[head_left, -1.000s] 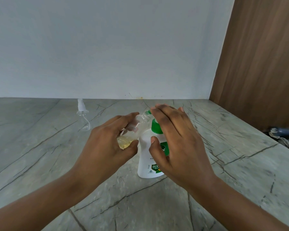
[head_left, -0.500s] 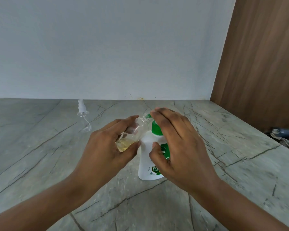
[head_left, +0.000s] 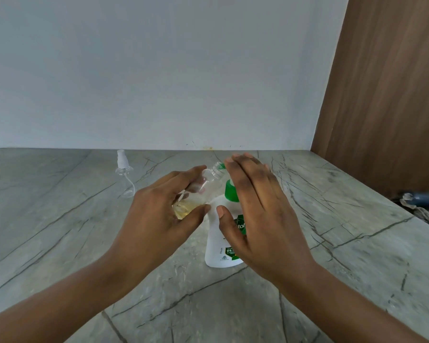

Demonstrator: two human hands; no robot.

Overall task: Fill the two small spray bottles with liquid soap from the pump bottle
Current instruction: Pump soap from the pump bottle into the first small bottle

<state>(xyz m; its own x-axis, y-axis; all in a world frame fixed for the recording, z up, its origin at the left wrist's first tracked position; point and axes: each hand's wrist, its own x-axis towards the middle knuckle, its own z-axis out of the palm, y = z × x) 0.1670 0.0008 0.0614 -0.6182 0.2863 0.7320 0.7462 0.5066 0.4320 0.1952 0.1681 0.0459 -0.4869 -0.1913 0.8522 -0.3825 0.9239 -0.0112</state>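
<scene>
The left grip (head_left: 159, 219) is curled around the small spray bottle (head_left: 208, 184), just left of the upright pump bottle (head_left: 221, 251), while the right grip (head_left: 260, 209) is spread, with straight fingers over the green pump top. The small bottle is tilted, its long axis rising from the yellow liquid at lower left to the open neck beside the nozzle. The desk (head_left: 60, 243) has free room at the left, and its right edge runs near the wooden panel (head_left: 382, 120).

We see the person's bare left hand (head_left: 156, 219) and bare right hand (head_left: 265, 214); both arms are bare as far down as we can see; the thumbnails we can see are short and neatly cut.
</scene>
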